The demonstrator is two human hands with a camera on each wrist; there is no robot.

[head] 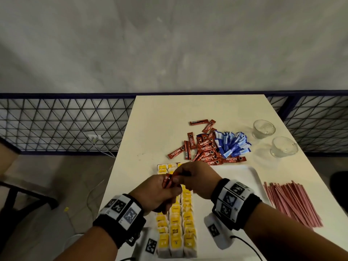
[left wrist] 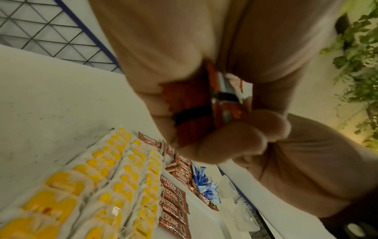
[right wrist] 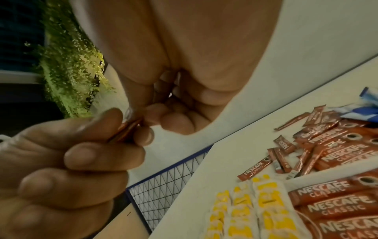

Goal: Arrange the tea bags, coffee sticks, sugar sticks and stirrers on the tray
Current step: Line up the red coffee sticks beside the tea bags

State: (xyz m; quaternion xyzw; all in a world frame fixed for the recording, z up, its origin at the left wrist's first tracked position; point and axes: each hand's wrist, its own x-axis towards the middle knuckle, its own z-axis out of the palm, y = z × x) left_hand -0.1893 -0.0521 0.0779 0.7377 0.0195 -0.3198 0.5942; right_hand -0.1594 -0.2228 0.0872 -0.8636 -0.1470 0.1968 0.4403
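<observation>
A cream table (head: 169,117) is standing against a blue-framed wire-mesh fence (head: 56,125) under a grey concrete wall (head: 169,44). Above the table's near part, the two hands are meeting over a small bundle of red coffee sticks (head: 167,182). The left hand (head: 156,194) is curling its fingers round the bundle, which the left wrist view shows as several sticks pressed together between thumb and fingers. The right hand (head: 195,179) is pinching the upper end of the same bundle with its fingertips (right wrist: 147,113), the other fingers folded in.

Directly beneath the hands, the white tray (head: 252,178) is holding three rows of yellow-tagged tea bags (head: 177,228) along its left side. In the wrist views a row of coffee sticks laid on the tray (left wrist: 174,203) is lying just beside those tea bags, side by side.

Beyond the tray's far edge, a loose heap of coffee sticks (head: 205,147) is lying on the table, touching a pile of blue-and-white sugar sticks (head: 233,144) to its right. Right of the tray, a fan of pink stirrers (head: 291,202) is resting on the table. Two clear glass cups (head: 263,129) are standing near the table's right edge, apart from the sugar sticks.

Green foliage (left wrist: 355,64) is showing in both wrist views.
</observation>
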